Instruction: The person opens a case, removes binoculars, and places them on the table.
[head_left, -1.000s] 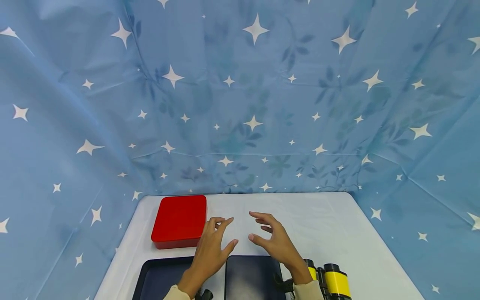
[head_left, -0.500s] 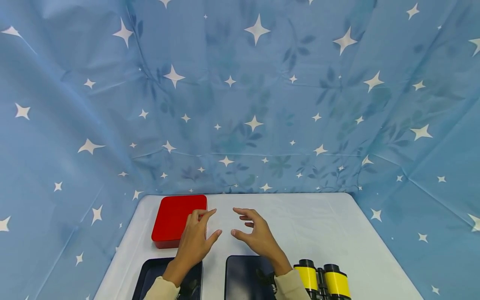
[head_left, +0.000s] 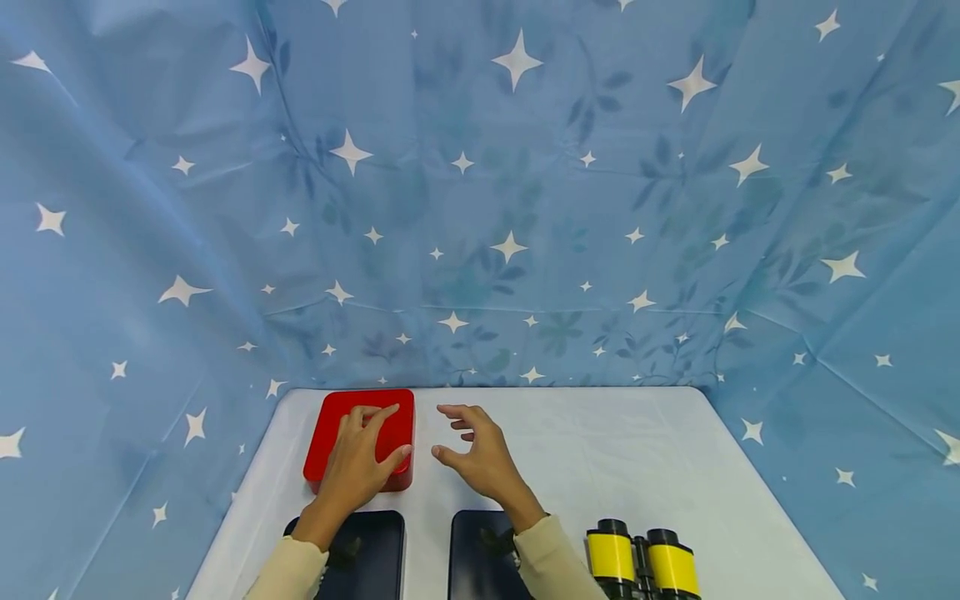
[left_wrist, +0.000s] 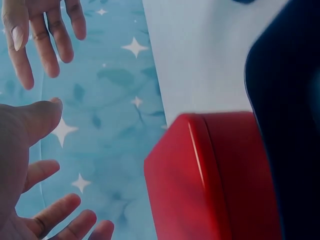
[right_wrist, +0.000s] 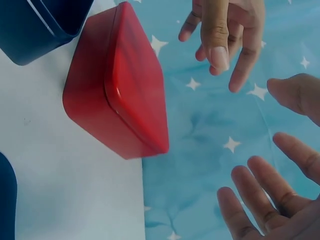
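In the head view my left hand (head_left: 352, 462) is over the red lidded box (head_left: 392, 435), hiding part of its lid. Its fingers are spread and relaxed, with nothing between them. My right hand (head_left: 483, 458) is in the air just right of the box, palm toward the left hand, fingers loosely bent and holding nothing. The left wrist view has the closed box (left_wrist: 182, 192) below and beside the left hand. From the right wrist the box (right_wrist: 137, 92) appears apart from both hands' fingertips.
Two dark navy trays (head_left: 378, 554) stand at the table's near side, the right tray (head_left: 468, 558) partly under my right forearm. Yellow and black binoculars (head_left: 610, 554) stand to their right. A blue star-patterned curtain (head_left: 480, 208) surrounds the white table (head_left: 570, 450).
Both hands have moved left and slightly away from me, keeping a similar gap. The left hand now overlaps the red box, and the binoculars are no longer partly covered by my right arm.
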